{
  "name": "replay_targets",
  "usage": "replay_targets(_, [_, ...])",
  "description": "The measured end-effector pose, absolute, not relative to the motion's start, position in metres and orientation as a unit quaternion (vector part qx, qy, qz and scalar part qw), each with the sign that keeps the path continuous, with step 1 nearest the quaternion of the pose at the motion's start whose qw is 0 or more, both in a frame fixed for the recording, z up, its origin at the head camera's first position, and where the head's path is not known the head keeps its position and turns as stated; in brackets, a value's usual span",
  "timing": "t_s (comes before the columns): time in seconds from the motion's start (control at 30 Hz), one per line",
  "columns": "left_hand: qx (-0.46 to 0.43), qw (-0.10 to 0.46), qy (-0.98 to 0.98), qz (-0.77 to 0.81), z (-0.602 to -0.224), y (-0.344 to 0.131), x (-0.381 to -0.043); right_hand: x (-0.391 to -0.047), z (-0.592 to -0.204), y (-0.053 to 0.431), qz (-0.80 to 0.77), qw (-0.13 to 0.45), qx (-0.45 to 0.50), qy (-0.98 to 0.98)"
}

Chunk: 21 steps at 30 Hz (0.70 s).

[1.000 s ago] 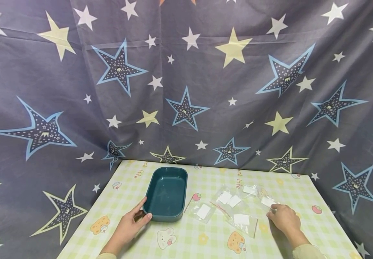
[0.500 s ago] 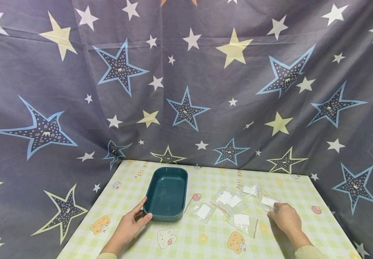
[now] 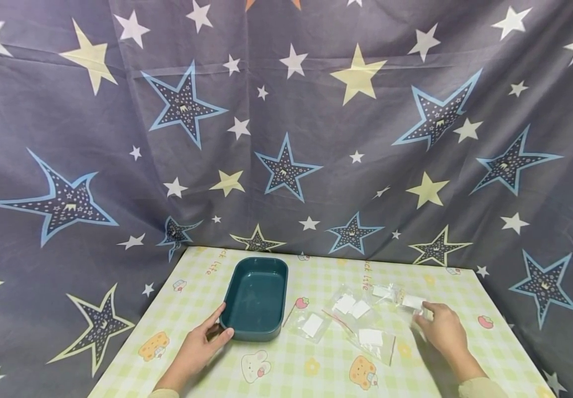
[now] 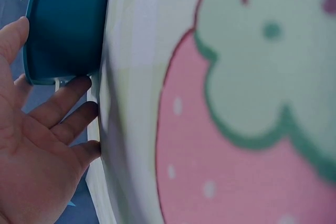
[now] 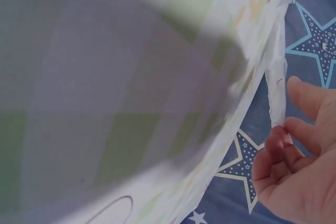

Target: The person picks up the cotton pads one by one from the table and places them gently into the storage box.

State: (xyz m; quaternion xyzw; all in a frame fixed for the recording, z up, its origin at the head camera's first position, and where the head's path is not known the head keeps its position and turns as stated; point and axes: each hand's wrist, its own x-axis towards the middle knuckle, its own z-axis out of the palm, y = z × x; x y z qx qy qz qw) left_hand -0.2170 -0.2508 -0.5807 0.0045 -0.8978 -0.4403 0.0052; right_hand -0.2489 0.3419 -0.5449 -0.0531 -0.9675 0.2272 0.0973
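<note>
A dark teal rectangular tray (image 3: 255, 326) with nothing in it sits on the left part of the table. My left hand (image 3: 194, 348) holds its near left corner, thumb on the near wall and index finger along the left wall. In the left wrist view the other fingers (image 4: 63, 103) reach below the tray (image 4: 68, 24). On the right, my right hand (image 3: 445, 334) pinches a small clear plastic bag (image 3: 412, 302) with a white label. The right wrist view shows that bag (image 5: 275, 77) edge-on, raised, between thumb and fingertips.
Several similar clear bags with white labels lie between tray and right hand: one bag (image 3: 311, 325) beside the tray, another bag (image 3: 371, 338) nearer, more overlapping bags (image 3: 351, 305) behind. A checked cartoon cloth (image 3: 331, 370) covers the table; a star-patterned curtain (image 3: 286, 138) hangs behind it.
My right hand has moved slightly up and to the right, lifting the bag it pinches, whose label has shifted upward. The left hand and tray have stayed put.
</note>
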Motion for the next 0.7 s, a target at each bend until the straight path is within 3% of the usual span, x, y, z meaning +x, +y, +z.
replay_targets(0.23, [0.004,0.008,-0.897,-0.442,-0.5815,-0.2511,-0.2176,-0.2450,-0.5380,0.3455,0.263,0.148,-0.028,-0.953])
replay_targets(0.7, [0.006,0.012,-0.898,-0.440,-0.5843,-0.2516,-0.2174,-0.2479,-0.5354,0.3381,0.313,0.169,-0.030,-0.934])
